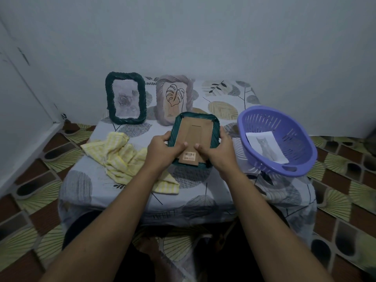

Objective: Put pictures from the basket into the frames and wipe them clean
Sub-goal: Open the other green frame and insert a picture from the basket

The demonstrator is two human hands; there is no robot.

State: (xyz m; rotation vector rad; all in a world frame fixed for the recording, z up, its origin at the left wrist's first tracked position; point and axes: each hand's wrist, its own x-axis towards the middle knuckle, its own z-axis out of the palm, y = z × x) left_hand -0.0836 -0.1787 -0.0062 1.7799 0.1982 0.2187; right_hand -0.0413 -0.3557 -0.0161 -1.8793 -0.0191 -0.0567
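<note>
A dark green frame (195,127) is held face down over the table, its brown cardboard back with a barcode label toward me. My left hand (162,151) grips its left edge and my right hand (218,152) its right edge, both thumbs pressing on the back panel. A purple basket (301,159) at the right holds a cat picture (266,147). At the back stand a second dark green frame (107,98) with a rose picture and a grey-pink frame (190,94) with a leaf drawing. A crumpled yellow checked cloth (118,157) lies left of my hands.
The small table (87,186) is covered by a leaf-patterned cloth and stands against a pale wall. Patterned floor tiles (40,192) surround it on the left and right. My knees are under the front edge.
</note>
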